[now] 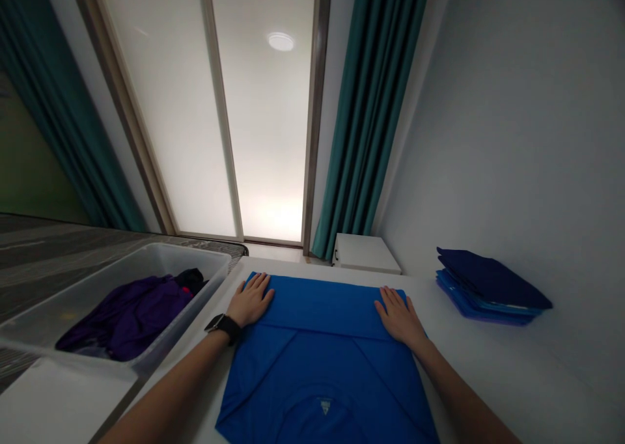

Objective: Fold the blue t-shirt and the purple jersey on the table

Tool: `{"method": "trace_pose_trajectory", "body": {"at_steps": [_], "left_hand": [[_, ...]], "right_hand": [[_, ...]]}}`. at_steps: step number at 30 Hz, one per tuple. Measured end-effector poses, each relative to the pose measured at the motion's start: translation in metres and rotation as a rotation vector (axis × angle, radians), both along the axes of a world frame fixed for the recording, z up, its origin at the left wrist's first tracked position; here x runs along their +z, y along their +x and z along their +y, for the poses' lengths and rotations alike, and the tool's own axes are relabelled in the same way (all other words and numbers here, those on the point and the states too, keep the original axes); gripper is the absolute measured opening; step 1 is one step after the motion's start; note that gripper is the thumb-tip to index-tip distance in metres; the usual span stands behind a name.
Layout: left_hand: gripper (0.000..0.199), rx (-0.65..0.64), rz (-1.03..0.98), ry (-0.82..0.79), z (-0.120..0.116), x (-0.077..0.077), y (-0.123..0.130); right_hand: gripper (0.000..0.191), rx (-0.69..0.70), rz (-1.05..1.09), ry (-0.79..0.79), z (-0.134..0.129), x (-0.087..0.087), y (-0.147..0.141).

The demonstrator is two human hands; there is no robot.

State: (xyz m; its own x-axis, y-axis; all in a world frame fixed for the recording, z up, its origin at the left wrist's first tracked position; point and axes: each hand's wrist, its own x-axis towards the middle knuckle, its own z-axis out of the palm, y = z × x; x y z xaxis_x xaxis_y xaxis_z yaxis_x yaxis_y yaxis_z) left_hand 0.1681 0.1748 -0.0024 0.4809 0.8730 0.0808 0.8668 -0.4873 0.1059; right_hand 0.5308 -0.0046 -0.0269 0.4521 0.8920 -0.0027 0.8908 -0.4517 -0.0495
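A blue T-shirt (312, 359) lies on the white table, its far end folded over in a band and its sides tucked inward. The neckline with a small pale label print is nearest me. My left hand (250, 299) rests flat on the far left corner of the fold, fingers spread, with a black watch on the wrist. On the far right corner my right hand (398, 315) presses flat too, its fingers stretched out. Both palms touch the cloth and neither hand grips it.
To the left stands a translucent plastic bin (161, 255) with crumpled purple clothes (131, 314) and some dark cloth inside. A stack of folded blue and navy clothes (493, 288) sits on the right by the wall. Beyond the table is a white cabinet (366, 252).
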Motion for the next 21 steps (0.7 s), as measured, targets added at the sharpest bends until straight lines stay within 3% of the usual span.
{"method": "trace_pose_trajectory", "body": {"at_steps": [12,21], "left_hand": [[0.058,0.092,0.009,-0.013,-0.001,-0.003,0.001],[0.053,0.032,0.153,0.018,-0.007,0.018,0.012]], "right_hand": [[0.075,-0.079,-0.029,-0.014,0.0,-0.005,0.001],[0.075,-0.087,0.02,-0.094,0.006,0.004,0.004]]}}
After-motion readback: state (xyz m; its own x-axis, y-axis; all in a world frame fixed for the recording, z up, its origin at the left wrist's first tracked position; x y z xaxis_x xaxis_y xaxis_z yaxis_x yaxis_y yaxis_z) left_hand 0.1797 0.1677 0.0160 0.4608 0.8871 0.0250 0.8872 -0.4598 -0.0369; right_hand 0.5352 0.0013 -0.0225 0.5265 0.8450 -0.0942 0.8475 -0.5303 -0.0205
